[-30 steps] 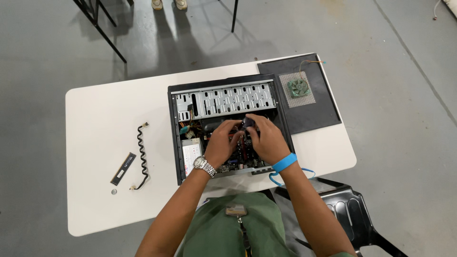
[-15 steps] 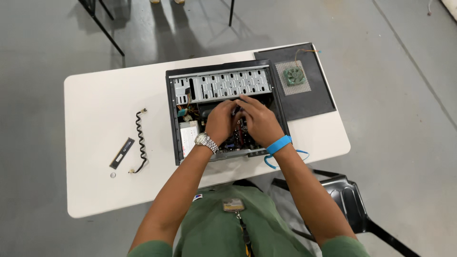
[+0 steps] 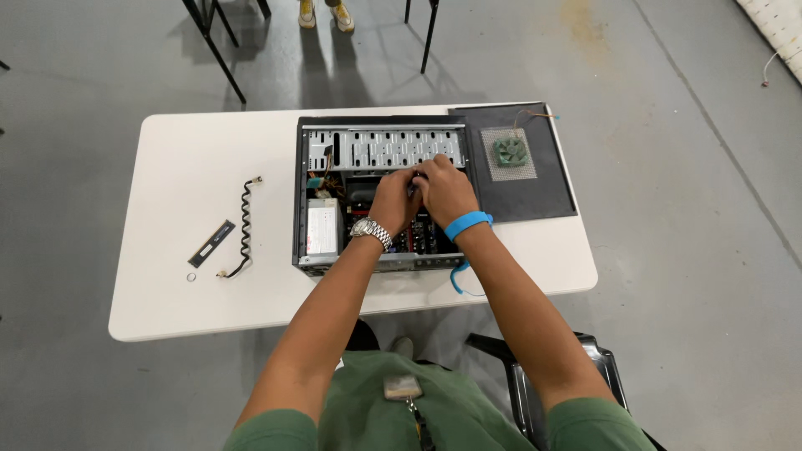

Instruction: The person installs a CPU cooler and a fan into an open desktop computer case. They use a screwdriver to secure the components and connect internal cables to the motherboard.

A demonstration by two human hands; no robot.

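On the white table (image 3: 167, 167), head view: open computer case (image 3: 380, 138) lies flat at the middle, side off, insides showing. Both hands are inside it, close together over the dark board area. Left hand (image 3: 393, 199), wristwatch on the wrist, fingers curled down onto parts inside; what it pinches, cannot tell. Right hand (image 3: 445, 190), blue wristband, touches the left hand, fingers bent down, grip hidden too. Silver box (image 3: 322, 227) sits in the case's left part. Dark side panel (image 3: 535, 196) lies just right of the case, with a small green fan (image 3: 510, 152) on a grey mesh square. Left of the case, well apart: coiled cable (image 3: 244, 225), flat black strip (image 3: 211, 243), small ring (image 3: 191, 276). Black chair (image 3: 535, 380) below the table edge.
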